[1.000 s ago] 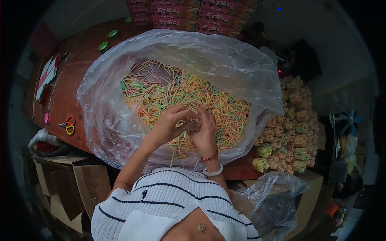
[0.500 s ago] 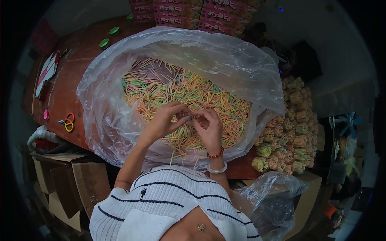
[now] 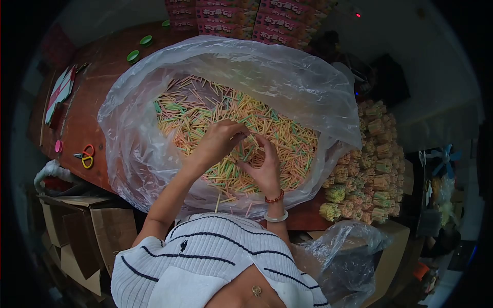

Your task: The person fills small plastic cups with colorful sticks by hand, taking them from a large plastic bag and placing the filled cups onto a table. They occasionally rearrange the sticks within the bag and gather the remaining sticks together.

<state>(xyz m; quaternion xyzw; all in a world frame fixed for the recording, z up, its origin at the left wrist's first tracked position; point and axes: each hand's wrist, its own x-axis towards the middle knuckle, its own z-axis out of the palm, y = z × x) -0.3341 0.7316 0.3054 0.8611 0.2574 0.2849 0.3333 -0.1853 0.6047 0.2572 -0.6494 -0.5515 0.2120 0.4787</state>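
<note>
My left hand [image 3: 221, 141] is above the middle of a pile of thin pastel sticks [image 3: 282, 131], its fingertips pinched together. What they pinch, if anything, is too small to make out. Just to its right, my right hand [image 3: 266, 167] curves in a C shape, thumb and forefinger apart, and its raised fingers come close to the left fingertips. Sticks show in the gap between thumb and forefinger; they look like part of the pile. A large clear plastic bag [image 3: 138, 133], rolled open, surrounds the pile.
Many bundles of sticks [image 3: 380, 164] are stacked right of the bag. On the brown table [image 3: 92, 118] lie scissors [image 3: 86, 156], green caps [image 3: 133, 56] and a pink cap [image 3: 59, 146]. Pink printed boxes [image 3: 226, 20] stand behind. Cardboard boxes [image 3: 115, 231] sit below left; crumpled plastic [image 3: 344, 256] hangs lower right.
My hands were pinched close together over the pile. Now the left hand has moved up and turned over, while the right thumb and forefinger have spread apart.
</note>
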